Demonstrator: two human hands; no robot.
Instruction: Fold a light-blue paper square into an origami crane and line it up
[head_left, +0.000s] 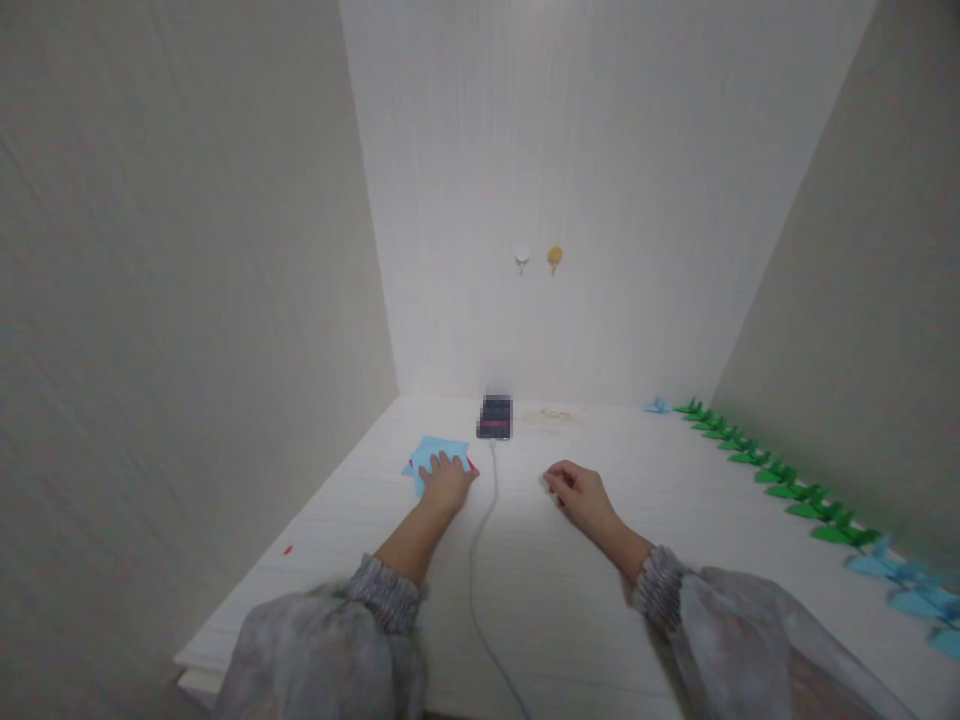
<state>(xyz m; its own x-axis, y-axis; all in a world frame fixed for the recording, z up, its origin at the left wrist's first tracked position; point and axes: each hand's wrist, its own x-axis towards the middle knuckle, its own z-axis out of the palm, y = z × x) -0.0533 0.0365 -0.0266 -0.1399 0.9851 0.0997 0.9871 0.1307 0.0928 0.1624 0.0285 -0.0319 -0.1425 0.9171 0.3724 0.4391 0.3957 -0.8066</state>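
"Where's the blue paper (441,447)?"
"Under the left hand (448,482), which rests flat with its fingers spread wide; red paper (472,465) peeks out at two o'clock."
"And the right hand (583,492)?"
"Three o'clock from the left one, fingers curled narrow; I can't tell whether they hold anything."
"The phone (495,418)?"
"One o'clock from the left hand, on the table (555,620)."

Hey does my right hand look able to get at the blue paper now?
Probably yes: only the white cable lies between your right hand and the blue paper, though your left hand rests on it.
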